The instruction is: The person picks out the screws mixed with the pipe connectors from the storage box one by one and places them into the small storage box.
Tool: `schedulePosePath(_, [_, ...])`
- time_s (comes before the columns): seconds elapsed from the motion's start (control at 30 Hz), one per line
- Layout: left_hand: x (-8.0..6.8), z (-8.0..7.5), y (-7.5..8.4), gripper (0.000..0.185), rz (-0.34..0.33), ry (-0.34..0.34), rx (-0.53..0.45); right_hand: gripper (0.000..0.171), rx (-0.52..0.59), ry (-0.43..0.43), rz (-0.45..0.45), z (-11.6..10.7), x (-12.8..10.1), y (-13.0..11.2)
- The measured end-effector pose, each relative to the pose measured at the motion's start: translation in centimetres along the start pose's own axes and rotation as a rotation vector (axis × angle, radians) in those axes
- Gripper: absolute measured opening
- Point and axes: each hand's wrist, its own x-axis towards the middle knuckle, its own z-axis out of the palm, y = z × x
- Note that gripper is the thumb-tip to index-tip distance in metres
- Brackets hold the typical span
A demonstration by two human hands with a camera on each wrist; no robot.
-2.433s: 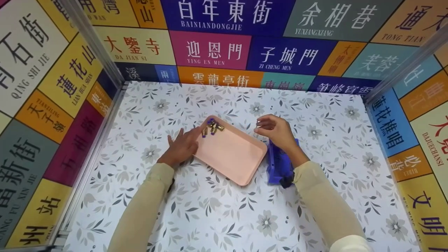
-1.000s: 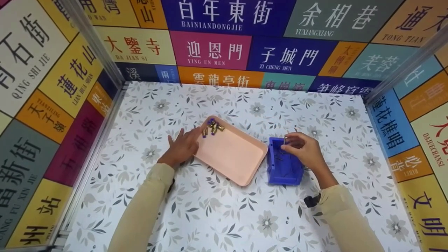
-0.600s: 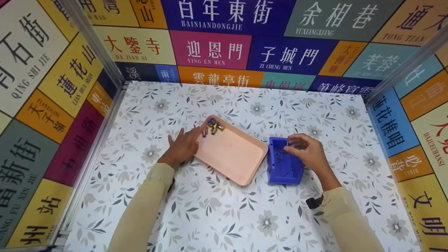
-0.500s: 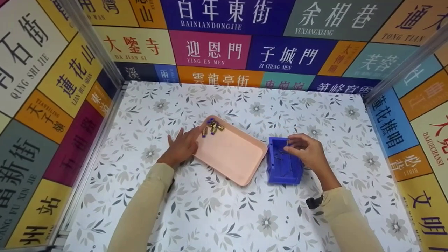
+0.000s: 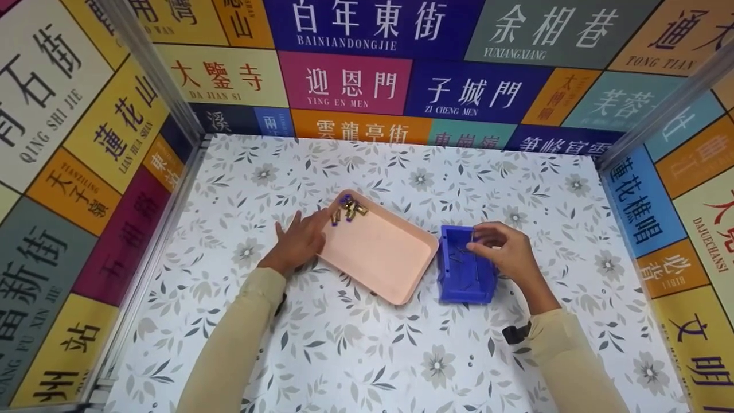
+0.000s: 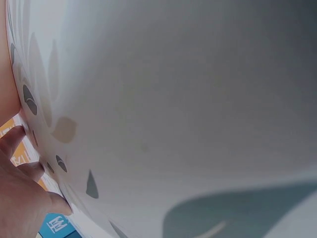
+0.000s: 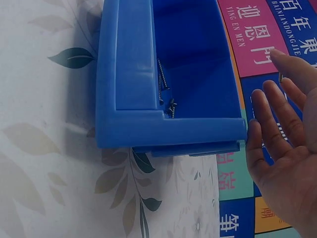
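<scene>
Left hand [image 5: 298, 240] lies flat on the flowered table top [image 5: 355, 355], palm down, fingers straight and spread a little, the fingertips touching the left edge of the pink tray [image 5: 381, 252]; it grips nothing. Left forearm in a cream sleeve runs back toward the near edge. In the left wrist view only the fingers [image 6: 22, 198] show, pressed close against the patterned surface. A small heap of blue-and-brass parts [image 5: 348, 207] sits in the tray's far corner, just beyond the left fingertips. Right hand [image 5: 504, 252] hovers over the far right part of the blue bin [image 5: 461, 269], which stands just right of the tray, its left wall beside the tray's right edge. Wrist bent, thumb and forefinger brought together over the bin; head view seems to show a thin screw [image 5: 472, 235] pinched upright between them, small and hard to make out. The right wrist view shows the other fingers [image 7: 277, 124] extended and relaxed beside the bin [image 7: 163, 99], palm toward the camera. Several dark screws [image 7: 163, 87] lie loose on the bin floor against its near wall. Right sleeve cream, a dark strap at the wrist.
</scene>
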Motion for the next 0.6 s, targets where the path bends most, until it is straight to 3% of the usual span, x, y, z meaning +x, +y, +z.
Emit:
schedulePosePath(0.13, [-0.03,-0.02,0.05,0.058,-0.015,-0.002,-0.009,0.041,0.015,-0.001,0.004,-0.02,-0.03,0.02])
schedulePosePath(0.37, [0.04,0.18,-0.2,0.057,0.059,0.057,0.02,0.041,0.056,-0.003,0.013,-0.1,-0.22,-0.26])
schedulePosePath(0.6, [0.1,0.26,-0.17,0.056,0.04,0.049,0.021,0.041,0.054,-0.001,0.012,-0.09,-0.26,-0.07])
